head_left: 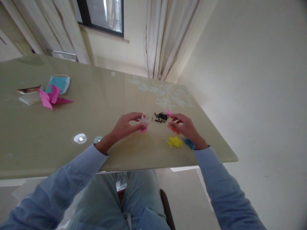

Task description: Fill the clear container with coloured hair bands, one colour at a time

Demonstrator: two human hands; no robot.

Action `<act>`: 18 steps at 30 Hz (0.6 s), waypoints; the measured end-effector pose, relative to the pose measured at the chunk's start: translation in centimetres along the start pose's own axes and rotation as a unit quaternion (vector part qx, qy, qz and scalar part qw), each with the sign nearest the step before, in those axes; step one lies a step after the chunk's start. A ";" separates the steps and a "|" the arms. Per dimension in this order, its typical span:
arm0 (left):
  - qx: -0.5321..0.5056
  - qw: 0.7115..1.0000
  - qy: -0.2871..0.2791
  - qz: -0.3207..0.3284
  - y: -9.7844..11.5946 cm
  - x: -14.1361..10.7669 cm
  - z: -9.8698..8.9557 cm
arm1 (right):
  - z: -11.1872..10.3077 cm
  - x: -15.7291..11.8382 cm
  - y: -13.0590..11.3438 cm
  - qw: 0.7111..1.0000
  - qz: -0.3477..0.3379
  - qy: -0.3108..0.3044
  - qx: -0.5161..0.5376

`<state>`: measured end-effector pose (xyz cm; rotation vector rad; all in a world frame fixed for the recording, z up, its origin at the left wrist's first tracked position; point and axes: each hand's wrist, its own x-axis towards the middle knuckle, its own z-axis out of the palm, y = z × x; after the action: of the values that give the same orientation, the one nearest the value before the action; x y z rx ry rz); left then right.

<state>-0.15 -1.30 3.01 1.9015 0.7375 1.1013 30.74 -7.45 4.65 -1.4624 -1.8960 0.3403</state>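
Note:
My left hand (128, 125) is closed around a small clear plastic container (145, 118), its thumb near the pink end and its fingers near the clear end. A few dark bits show in the container. Over the pink pile (169, 112) my right hand (183, 124) is bent, with thumb and fingertips a little apart; whether anything tiny sits between them is too small to see. Between the hands lies a heap of black rubber bands (161, 117). Red bands (174, 129) lie partly hidden under my right hand. Closer to me are a yellow pile (175, 141) and a blue pile (189, 143).
At the left of the glossy table (100, 92) lie a pink folded paper shape (51, 96), a blue face mask (62, 83), a clear packet (30, 99) and a dark-patterned strip (29, 89). A wall runs along the right, curtains and a window behind.

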 end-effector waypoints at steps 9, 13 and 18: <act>0.123 0.990 0.054 0.049 -1.7 -0.1 -0.2 | 2.5 3.9 0.3 0.968 -0.016 -0.113 -0.226; 0.123 0.989 0.066 0.047 -1.9 0.0 -0.3 | 4.2 5.5 -1.5 0.945 -0.046 -0.178 -0.272; 0.114 0.990 0.076 0.038 -2.2 0.1 -0.4 | 6.0 7.4 -2.5 0.899 -0.087 -0.273 -0.330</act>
<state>-0.65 0.07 1.33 2.0676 0.9158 1.2669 24.08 -0.21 4.52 -1.7148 -2.7674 -0.0016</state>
